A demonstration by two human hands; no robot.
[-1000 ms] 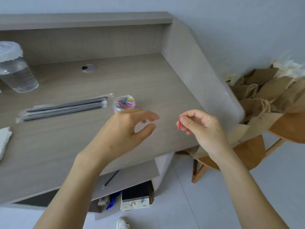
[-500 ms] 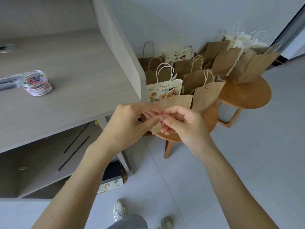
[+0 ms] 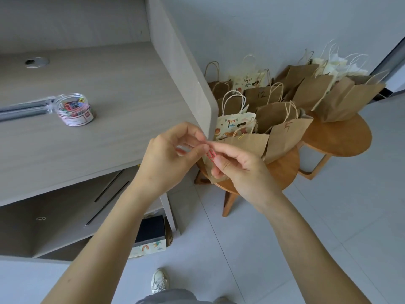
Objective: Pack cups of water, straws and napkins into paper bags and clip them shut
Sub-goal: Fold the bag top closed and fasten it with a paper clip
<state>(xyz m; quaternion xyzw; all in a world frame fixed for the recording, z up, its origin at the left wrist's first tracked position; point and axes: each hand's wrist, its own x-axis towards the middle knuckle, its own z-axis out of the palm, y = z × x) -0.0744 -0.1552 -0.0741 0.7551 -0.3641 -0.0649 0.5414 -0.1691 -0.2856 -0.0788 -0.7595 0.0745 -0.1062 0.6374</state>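
Left hand [image 3: 171, 154] and right hand [image 3: 241, 170] both pinch a red clip [image 3: 210, 155], in front of a folded bag [image 3: 247, 142] on a stool [image 3: 282, 170]. Clip jar [image 3: 74, 109] sits on the counter [image 3: 109, 145].

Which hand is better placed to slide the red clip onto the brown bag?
Probably the right hand: it pinches the red clip and overlaps the brown bag; the left hand sits beside it.

Bag no. 12 [image 3: 255, 99], bag no. 5 [image 3: 287, 138]
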